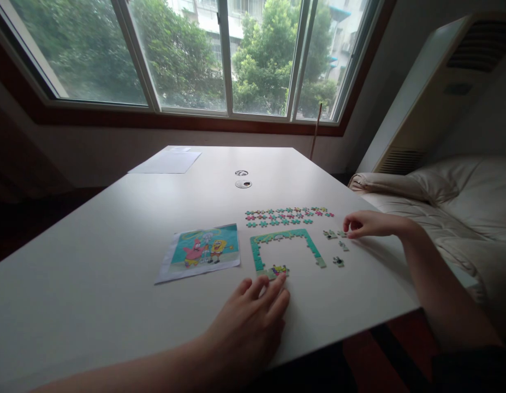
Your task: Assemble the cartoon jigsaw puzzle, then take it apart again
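A partly joined puzzle border (283,234) with a teal edge lies on the white table. My left hand (256,311) rests at its lower left corner, fingers stretched out over a joined section with a yellow and purple pattern (278,270). To the right of the border, my right hand (369,224) has curled fingers, its fingertips at a small pale-green puzzle piece (341,233). Other loose pieces lie close by, including a grey-green piece (343,246) and one with a dark spot (338,261). Left of the border lies a printed cartoon picture (206,246).
Rows of loose puzzle pieces (287,216) lie beyond the border. Farther back are two round table inserts (243,184) and white paper sheets (166,162). A cream leather sofa (453,191) stands right of the table (113,229), and a window is behind it.
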The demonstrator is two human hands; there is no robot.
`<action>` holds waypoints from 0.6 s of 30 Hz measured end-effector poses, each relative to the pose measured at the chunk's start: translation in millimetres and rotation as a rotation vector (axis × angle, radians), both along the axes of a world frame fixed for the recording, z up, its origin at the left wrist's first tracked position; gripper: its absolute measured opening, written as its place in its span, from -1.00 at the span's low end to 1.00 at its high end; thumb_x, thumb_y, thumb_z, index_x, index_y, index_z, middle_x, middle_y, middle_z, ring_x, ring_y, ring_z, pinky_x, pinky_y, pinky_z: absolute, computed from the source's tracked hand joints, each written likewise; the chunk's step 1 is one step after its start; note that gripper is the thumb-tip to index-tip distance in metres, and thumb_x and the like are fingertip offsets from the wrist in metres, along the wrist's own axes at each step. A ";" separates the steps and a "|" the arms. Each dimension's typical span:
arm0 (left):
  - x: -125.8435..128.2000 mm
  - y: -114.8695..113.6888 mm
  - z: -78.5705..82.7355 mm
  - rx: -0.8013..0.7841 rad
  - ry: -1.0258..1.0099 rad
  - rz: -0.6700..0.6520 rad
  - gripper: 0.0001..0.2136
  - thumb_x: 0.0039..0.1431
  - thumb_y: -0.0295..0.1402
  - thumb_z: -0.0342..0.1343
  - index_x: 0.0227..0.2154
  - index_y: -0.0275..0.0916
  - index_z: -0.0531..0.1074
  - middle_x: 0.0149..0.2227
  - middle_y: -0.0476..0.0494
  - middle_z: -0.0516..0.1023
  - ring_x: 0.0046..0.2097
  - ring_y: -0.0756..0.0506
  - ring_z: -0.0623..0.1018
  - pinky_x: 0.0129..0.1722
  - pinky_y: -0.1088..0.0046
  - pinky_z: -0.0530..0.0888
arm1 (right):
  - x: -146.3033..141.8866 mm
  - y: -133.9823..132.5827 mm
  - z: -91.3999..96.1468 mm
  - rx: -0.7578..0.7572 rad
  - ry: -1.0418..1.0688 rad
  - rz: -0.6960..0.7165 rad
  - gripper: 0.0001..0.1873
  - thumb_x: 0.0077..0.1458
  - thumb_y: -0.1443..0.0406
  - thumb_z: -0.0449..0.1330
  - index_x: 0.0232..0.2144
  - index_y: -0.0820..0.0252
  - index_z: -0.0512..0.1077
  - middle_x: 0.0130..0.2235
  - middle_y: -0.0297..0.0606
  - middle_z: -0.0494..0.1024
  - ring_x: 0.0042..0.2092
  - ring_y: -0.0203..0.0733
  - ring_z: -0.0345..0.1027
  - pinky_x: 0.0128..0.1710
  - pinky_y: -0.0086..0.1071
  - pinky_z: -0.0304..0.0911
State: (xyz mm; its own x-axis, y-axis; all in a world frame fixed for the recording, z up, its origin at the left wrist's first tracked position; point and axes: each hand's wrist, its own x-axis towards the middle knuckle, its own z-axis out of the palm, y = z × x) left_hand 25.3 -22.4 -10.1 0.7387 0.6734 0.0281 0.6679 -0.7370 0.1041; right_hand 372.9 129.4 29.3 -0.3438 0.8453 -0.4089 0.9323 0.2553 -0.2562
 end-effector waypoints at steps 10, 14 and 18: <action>-0.9 -0.3 2.5 -0.012 -0.014 -0.001 -0.66 0.22 -0.33 -0.16 0.05 -0.21 0.18 0.21 -0.16 0.12 0.06 -0.24 0.28 -0.02 0.14 0.27 | -2.0 -0.8 0.0 -0.009 0.017 0.008 -0.65 -0.16 0.08 0.16 -0.35 0.18 0.44 -0.43 -0.28 0.44 -0.37 -0.18 0.28 -0.44 -0.42 0.12; -0.7 0.2 2.3 -0.015 -0.020 -0.004 -0.67 0.22 -0.33 -0.15 0.05 -0.20 0.19 0.21 -0.14 0.13 0.06 -0.24 0.28 -0.02 0.13 0.28 | -3.1 -1.4 0.9 -0.003 0.019 0.002 -0.66 -0.15 0.09 0.15 -0.35 0.19 0.44 -0.43 -0.27 0.44 -0.38 -0.19 0.27 -0.45 -0.42 0.11; 0.2 0.9 3.1 -0.033 -0.022 0.002 -0.68 0.22 -0.34 -0.16 0.04 -0.21 0.20 0.21 -0.13 0.13 0.07 -0.25 0.27 -0.01 0.11 0.27 | -3.0 -1.3 1.2 0.001 0.004 0.008 -0.65 -0.15 0.10 0.15 -0.33 0.20 0.44 -0.43 -0.27 0.43 -0.39 -0.19 0.27 -0.46 -0.43 0.10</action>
